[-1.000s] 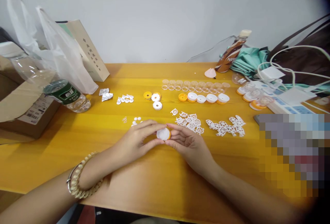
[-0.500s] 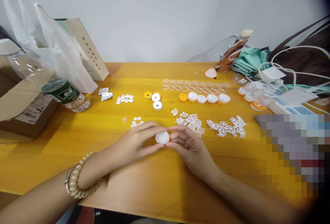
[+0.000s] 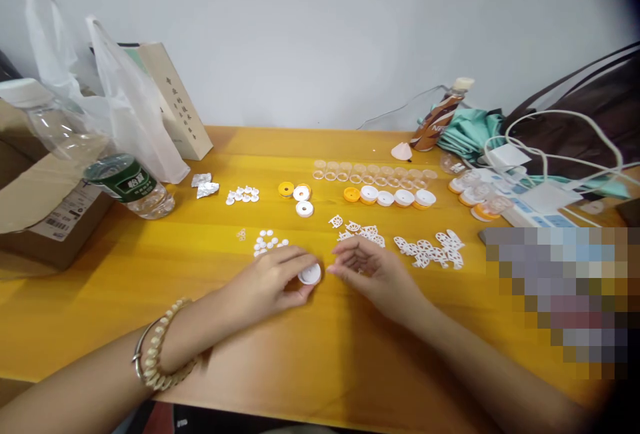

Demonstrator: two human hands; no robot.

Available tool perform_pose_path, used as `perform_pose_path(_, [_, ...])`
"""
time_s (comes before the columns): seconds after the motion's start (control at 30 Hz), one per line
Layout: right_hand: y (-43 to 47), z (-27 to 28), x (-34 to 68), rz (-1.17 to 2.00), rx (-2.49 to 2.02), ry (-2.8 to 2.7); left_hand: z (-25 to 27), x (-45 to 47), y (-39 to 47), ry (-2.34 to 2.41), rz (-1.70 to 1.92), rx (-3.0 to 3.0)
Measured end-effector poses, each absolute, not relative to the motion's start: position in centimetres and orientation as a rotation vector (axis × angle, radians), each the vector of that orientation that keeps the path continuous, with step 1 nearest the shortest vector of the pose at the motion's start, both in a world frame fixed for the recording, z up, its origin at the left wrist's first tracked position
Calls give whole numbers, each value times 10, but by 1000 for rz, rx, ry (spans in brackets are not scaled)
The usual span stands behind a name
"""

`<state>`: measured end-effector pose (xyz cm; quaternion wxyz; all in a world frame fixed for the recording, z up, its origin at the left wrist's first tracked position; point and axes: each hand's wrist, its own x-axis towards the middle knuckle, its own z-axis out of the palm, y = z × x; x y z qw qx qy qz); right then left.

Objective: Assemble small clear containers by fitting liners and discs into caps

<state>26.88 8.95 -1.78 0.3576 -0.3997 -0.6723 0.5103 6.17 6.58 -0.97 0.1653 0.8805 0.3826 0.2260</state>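
The disc [image 3: 310, 275] showed white, as did the spoked pieces [image 3: 425, 246]; the row of caps [image 3: 385, 199] mixed white and orange-yellow. The table [image 3: 280, 367] was yellow-brown, the bottle label [image 3: 129, 177] green with white characters, the cloth [image 3: 467, 133] teal, the bag [image 3: 595, 104] apparently dark brown.

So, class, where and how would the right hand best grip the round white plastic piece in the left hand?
Probably by the right edge of the round white plastic piece, pinching its rim, coming from the right: the left hand covers its left edge, while the exposed right edge faces the right hand.
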Motion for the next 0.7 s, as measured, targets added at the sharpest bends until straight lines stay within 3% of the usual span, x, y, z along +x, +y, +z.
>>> perform_pose_path(0.17, [135,19,331,731,-1400,-1824,-21,64,64,1074,585,2656])
perform_pose_path(0.3, [159,32,394,282,-1940,-1795,-24,65,62,1077,604,2705])
perform_pose_path(0.47, [166,23,428,415,-2253,-2023,-24,64,62,1037,628,2708])
perform_pose_path(0.7, [165,13,428,530,-2224,-2141,-18,64,60,1038,706,2651])
